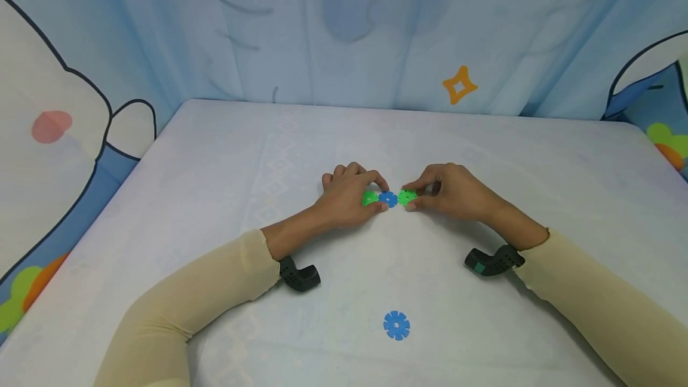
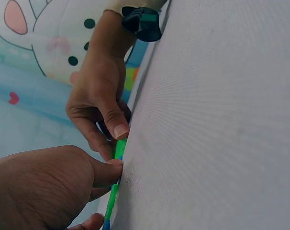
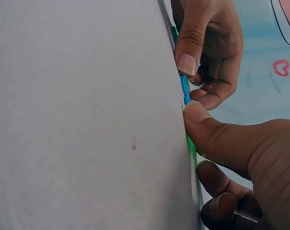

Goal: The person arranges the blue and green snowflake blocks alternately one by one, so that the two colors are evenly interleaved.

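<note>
Near the middle of the table, my left hand (image 1: 349, 197) pinches a blue notched plastic disc (image 1: 388, 199) between thumb and forefinger. Left of it, partly under that hand, a green notched disc (image 1: 369, 197) adjoins the blue one. My right hand (image 1: 457, 192) pinches another green notched disc (image 1: 407, 197) by its edges, right beside the blue disc; whether they interlock I cannot tell. The left wrist view shows the row edge-on, with a bit of blue (image 2: 106, 224) beyond the green. From the right wrist, the blue disc (image 3: 185, 88) stands between both thumbs.
A loose blue notched disc (image 1: 396, 325) lies flat nearer the front of the white-covered table (image 1: 333, 339). A light blue printed curtain (image 1: 301, 34) hangs behind the table's back edge. Black wrist devices (image 1: 300, 275) sit at both cuffs.
</note>
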`<state>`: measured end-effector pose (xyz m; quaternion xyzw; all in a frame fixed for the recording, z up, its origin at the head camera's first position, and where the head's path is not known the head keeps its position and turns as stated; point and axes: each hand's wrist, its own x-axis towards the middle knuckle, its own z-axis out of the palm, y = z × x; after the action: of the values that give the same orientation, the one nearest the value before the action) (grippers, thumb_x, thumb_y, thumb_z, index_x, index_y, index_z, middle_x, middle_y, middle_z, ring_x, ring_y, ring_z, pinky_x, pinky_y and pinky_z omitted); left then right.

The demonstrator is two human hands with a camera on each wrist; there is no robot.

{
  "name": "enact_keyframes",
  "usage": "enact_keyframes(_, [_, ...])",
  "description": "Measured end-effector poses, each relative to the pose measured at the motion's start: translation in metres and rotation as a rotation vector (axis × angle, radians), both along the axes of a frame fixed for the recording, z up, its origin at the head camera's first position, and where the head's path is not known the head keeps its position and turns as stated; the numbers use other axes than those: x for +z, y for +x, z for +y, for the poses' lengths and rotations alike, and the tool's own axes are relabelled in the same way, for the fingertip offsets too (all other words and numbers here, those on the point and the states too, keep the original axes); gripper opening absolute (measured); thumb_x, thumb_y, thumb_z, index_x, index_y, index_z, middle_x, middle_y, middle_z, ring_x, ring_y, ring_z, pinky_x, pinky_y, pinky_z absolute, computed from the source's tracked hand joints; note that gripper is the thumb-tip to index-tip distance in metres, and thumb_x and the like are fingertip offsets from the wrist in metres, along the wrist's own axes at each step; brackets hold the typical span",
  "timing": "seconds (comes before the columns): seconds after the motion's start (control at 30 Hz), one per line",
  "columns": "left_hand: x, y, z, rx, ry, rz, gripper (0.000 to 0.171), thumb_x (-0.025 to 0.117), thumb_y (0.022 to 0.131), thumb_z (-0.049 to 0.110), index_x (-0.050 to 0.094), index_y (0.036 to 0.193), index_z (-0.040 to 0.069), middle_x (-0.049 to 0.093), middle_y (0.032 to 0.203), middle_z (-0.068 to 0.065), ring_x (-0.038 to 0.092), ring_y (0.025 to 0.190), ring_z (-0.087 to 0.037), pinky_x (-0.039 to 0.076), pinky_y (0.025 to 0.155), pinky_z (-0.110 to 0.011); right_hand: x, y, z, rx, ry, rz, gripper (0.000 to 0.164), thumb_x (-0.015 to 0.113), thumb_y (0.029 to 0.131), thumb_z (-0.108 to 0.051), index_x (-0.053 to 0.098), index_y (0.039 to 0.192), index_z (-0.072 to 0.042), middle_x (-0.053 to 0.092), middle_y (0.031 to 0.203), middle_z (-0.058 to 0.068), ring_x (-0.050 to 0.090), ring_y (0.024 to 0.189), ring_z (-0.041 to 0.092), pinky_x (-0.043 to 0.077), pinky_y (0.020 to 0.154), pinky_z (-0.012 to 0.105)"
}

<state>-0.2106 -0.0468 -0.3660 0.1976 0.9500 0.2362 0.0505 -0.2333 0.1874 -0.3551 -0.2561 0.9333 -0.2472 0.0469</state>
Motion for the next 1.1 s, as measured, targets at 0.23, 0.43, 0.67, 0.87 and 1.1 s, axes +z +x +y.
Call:
enact_keyframes(0.23, [-0.0009, -0.0006, 0.0002, -0.003, 0.006, 0.002, 0.029, 0.067, 0.092, 0.043, 0.063, 0.119, 0.034, 0.051, 0.123, -0.003, 0.04, 0.118, -0.024, 0.027, 0.092, -0.045, -0.001, 0.0, 0.0011, 0.002, 0.004, 0.011, 0.035, 0.085, 0.077, -0.027, 0.077, 0.109, -0.017, 0.068, 0.085, -0.004, 0.058, 0.077, 0.014, 0.047, 0.066, 0.027])
enact_keyframes(0.43, [0.0003, 0.0001, -0.0002, -0.006, 0.007, 0.002, 0.029, 0.067, 0.092, 0.043, 0.063, 0.119, 0.033, 0.051, 0.123, -0.003, 0.04, 0.117, -0.024, 0.027, 0.092, -0.046, -0.0006, 0.0003, 0.0012, -0.009, 0.007, -0.015, 0.036, 0.084, 0.078, -0.029, 0.076, 0.112, -0.018, 0.068, 0.087, -0.002, 0.058, 0.077, 0.015, 0.046, 0.065, 0.028])
enact_keyframes(0.67, [-0.0003, -0.0006, 0.0001, -0.007, 0.002, 0.005, 0.029, 0.066, 0.092, 0.044, 0.064, 0.119, 0.034, 0.051, 0.123, -0.003, 0.041, 0.117, -0.024, 0.028, 0.092, -0.046, -0.0012, 0.0001, 0.0012, -0.019, 0.004, -0.03, 0.036, 0.084, 0.079, -0.027, 0.076, 0.113, -0.018, 0.068, 0.089, -0.001, 0.058, 0.078, 0.015, 0.047, 0.065, 0.029])
enact_keyframes(0.87, [-0.0009, -0.0015, 0.0003, -0.006, -0.003, 0.006, 0.029, 0.066, 0.092, 0.044, 0.064, 0.119, 0.034, 0.051, 0.124, -0.003, 0.041, 0.117, -0.024, 0.028, 0.092, -0.046, -0.0013, 0.0002, 0.001, -0.019, 0.013, -0.025, 0.037, 0.083, 0.079, -0.027, 0.076, 0.114, -0.018, 0.068, 0.089, -0.001, 0.057, 0.077, 0.016, 0.046, 0.065, 0.029])
enact_keyframes(1.1, [-0.0013, -0.0013, -0.0003, -0.009, -0.001, 0.005, 0.029, 0.066, 0.092, 0.044, 0.064, 0.119, 0.033, 0.051, 0.124, -0.003, 0.041, 0.116, -0.024, 0.028, 0.091, -0.045, -0.0014, 0.0002, 0.0002, -0.015, 0.014, -0.025, 0.037, 0.083, 0.08, -0.028, 0.075, 0.114, -0.018, 0.069, 0.091, -0.001, 0.056, 0.079, 0.016, 0.046, 0.066, 0.03])
